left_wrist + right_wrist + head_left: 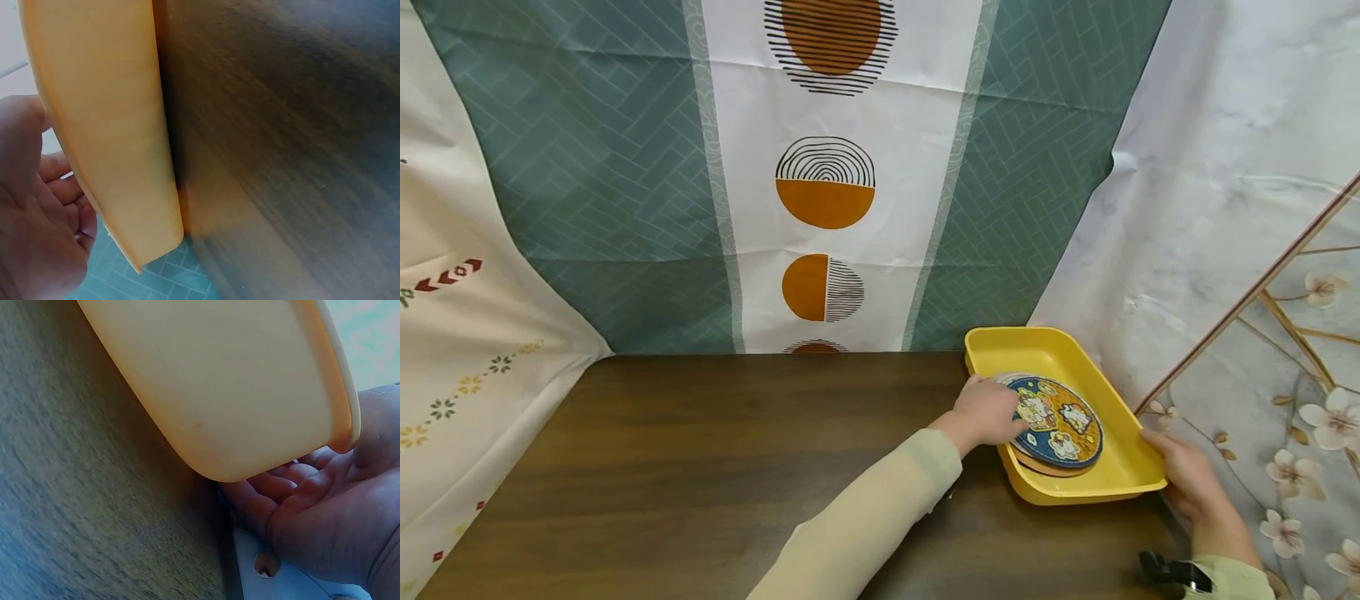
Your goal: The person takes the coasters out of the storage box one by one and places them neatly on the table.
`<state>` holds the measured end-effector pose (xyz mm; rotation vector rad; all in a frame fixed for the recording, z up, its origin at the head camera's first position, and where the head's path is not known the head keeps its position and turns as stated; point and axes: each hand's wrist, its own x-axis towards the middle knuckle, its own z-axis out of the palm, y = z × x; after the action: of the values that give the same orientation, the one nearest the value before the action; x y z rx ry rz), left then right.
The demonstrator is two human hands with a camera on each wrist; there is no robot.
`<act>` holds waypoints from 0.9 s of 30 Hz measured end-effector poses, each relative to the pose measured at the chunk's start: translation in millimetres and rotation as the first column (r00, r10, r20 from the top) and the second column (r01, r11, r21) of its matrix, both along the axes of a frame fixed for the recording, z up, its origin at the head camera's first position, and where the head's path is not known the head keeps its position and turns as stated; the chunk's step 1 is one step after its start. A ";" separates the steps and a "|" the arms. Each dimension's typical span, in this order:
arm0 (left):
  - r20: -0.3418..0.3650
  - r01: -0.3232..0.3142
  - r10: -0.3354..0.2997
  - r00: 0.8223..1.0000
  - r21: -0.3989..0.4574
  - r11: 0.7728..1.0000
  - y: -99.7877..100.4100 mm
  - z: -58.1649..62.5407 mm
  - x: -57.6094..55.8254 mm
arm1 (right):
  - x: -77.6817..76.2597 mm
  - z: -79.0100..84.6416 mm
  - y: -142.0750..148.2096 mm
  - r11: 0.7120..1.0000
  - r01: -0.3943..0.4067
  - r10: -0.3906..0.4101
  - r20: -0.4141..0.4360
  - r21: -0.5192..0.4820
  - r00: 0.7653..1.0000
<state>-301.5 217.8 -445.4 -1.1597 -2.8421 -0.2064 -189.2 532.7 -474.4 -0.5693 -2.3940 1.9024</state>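
At the right of the head view stands a yellow plastic tray (pixel 1129 467), set at a slant on the table. Inside lies a small stack of flat round discs; the top disc (pixel 1060 421) is blue and orange with white cartoon figures. My left hand (pixel 988 410) grips the tray's left rim, its thumb near the discs. In the left wrist view, curled fingers show beside the tray's outer wall (pixel 106 125). My right hand (pixel 1193 479) holds the tray's near right corner. From the right wrist, its fingers (pixel 275 487) show bent beneath the rim.
Dark brown wooden table (pixel 700 467) stretches to the left of the tray. A green and white patterned cloth (pixel 827 242) hangs behind it. Floral white cloth (pixel 1285 400) rises close along the right side, and cream cloth (pixel 482 333) along the left.
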 end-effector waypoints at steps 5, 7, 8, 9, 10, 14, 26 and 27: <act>-0.024 -0.038 0.038 0.999 -0.028 0.999 8.3 -1.0 -0.3 | -0.7 -0.1 2.0 0.999 -0.001 0.000 0.023 0.034 1.000; -0.026 -0.053 0.052 0.998 -0.032 0.998 10.7 -0.4 -0.4 | -1.9 -0.8 2.9 0.999 -0.002 0.001 0.028 0.040 1.000; -0.023 -0.062 0.061 0.998 -0.031 0.998 11.9 0.0 -0.5 | -2.2 -1.2 3.3 0.999 -0.005 0.003 0.030 0.043 1.000; -0.020 -0.071 0.071 0.997 -0.029 0.997 13.0 0.4 -0.6 | -2.7 -1.8 3.7 0.999 -0.004 0.002 0.029 0.044 1.000; -0.019 -0.082 0.081 0.997 -0.028 0.996 14.2 0.4 -0.8 | -2.8 -2.3 4.0 0.999 -0.007 0.006 0.028 0.043 1.000; -0.004 -0.132 0.132 0.991 -0.039 0.990 19.6 -2.0 -0.8 | -0.8 -2.9 5.2 1.000 -0.007 0.006 0.033 0.029 0.999; 0.064 -0.238 0.245 0.967 -0.100 0.966 27.2 -0.8 5.6 | -0.8 -2.8 6.0 1.000 -0.004 0.004 0.020 -0.005 1.000; 0.062 -0.239 0.247 0.967 -0.110 0.965 27.7 0.1 5.8 | -1.7 -2.9 5.9 1.000 -0.001 0.001 0.021 -0.003 1.000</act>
<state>-295.7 245.4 -445.3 -0.8205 -3.0591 -0.0939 -191.0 538.6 -477.3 -0.5913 -2.4053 1.9106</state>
